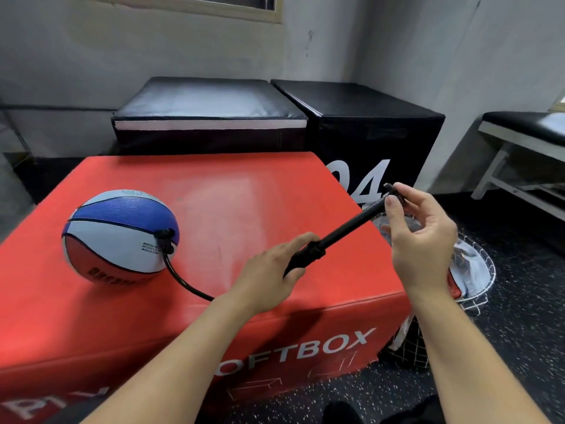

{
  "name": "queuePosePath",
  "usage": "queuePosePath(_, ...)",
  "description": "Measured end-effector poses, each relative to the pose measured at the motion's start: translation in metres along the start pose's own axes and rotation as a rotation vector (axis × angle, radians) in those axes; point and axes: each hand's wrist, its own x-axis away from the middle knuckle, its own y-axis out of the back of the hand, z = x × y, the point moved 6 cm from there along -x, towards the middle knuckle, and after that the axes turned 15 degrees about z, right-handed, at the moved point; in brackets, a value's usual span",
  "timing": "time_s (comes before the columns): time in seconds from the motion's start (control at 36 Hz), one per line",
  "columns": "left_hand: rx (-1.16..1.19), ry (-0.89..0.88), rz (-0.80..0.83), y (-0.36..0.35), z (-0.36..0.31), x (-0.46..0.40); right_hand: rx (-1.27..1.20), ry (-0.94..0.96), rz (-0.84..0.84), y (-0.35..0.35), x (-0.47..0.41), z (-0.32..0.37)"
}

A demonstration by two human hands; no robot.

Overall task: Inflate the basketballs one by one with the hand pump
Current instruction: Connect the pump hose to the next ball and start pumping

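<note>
A red, white and blue basketball (117, 235) lies on the left of the red soft box (214, 209). A black hose (183, 284) runs from the ball's valve to the black hand pump (336, 234). My left hand (269, 272) grips the pump's barrel just above the box top. My right hand (419, 237) holds the pump's handle at the far end with thumb and fingers, and the rod is drawn out between the two hands.
A white wire basket (477, 270) holding another ball stands on the floor to the right of the red box. Two black padded boxes (214, 108) sit behind it. A white-framed bench (519, 133) stands at the right wall.
</note>
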Motion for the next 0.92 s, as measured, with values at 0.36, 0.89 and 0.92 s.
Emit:
queuePosePath(0.36, 0.204, 0.049, -0.078, 0.010, 0.018, 0.005, 0.090, 0.082, 0.302, -0.084, 0.014, 0.017)
queuePosePath(0.89, 0.031, 0.024, -0.049, 0.005, 0.004, 0.002, 0.022, -0.019, 0.290, -0.053, 0.020, -0.003)
queuePosePath(0.92, 0.016, 0.020, -0.045, 0.004, 0.003, 0.002, -0.033, -0.020, 0.245, -0.044, 0.016, -0.001)
